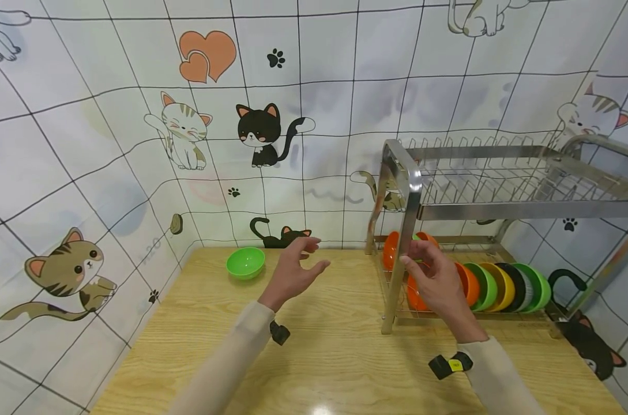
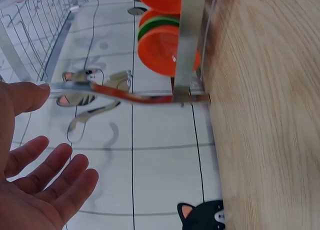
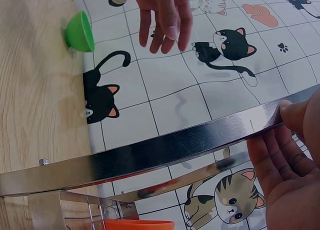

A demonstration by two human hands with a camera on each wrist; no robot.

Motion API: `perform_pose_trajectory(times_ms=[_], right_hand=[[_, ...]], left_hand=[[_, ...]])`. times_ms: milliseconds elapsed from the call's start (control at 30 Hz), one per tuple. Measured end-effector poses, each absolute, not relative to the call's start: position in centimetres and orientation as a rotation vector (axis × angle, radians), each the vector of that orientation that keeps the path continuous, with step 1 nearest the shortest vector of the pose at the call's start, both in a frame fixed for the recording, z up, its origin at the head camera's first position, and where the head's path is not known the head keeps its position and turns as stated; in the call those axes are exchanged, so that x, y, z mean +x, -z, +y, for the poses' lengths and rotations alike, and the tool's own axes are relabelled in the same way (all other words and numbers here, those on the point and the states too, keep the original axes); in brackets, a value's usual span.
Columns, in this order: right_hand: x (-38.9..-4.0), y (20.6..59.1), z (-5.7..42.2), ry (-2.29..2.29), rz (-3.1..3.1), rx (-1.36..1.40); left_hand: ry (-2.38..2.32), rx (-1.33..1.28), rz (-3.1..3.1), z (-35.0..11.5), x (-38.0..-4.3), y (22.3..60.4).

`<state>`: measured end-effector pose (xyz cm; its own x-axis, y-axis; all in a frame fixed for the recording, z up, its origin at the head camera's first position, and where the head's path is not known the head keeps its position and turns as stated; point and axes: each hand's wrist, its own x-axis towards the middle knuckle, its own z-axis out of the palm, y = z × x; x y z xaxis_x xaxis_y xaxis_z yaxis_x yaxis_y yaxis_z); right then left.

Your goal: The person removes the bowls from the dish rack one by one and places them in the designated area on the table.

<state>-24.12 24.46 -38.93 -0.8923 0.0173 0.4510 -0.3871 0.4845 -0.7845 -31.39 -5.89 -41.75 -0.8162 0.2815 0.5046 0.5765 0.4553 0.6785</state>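
Rack [image 1: 500, 211] of shiny metal, two-tiered, at the right of the pale wooden surface [image 1: 339, 351], close to the cat-patterned wall [image 1: 329, 213]. Right grip [image 1: 438, 282] pinching the front left post [image 1: 411, 199], thumb on one side, fingers passing behind, to judge from the right wrist view. Left grip [image 1: 293, 274] spread in mid-air above the surface, left of the rack and apart from it, thumb held away from gently bent fingers. Farther left, near the wall, small green bowl [image 1: 245, 263], upright on the surface. On the lower tier, row of dishes [image 1: 502, 288] on edge along the front, partly behind the right grip: orange, green, yellow, black, then green again at the right end. More orange toward the back left, with green between in the left wrist view. Cream sleeves [image 1: 225, 357] on both arms, small black device [image 1: 279, 333] at each wrist.
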Motion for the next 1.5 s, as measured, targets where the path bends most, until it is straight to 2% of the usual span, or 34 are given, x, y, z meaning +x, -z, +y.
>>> perform_pose_trajectory(times_ms=[1067, 1500], right_hand=[[-23.7, 38.0, 26.9, -1.245, -2.411, 0.372], [-23.5, 38.2, 29.9, -1.237, -2.503, 0.217]], left_hand=[[1.579, -1.056, -2.27, 2.8, -28.3, 38.0], [1.614, -1.134, -2.181, 4.7, -28.1, 36.8]])
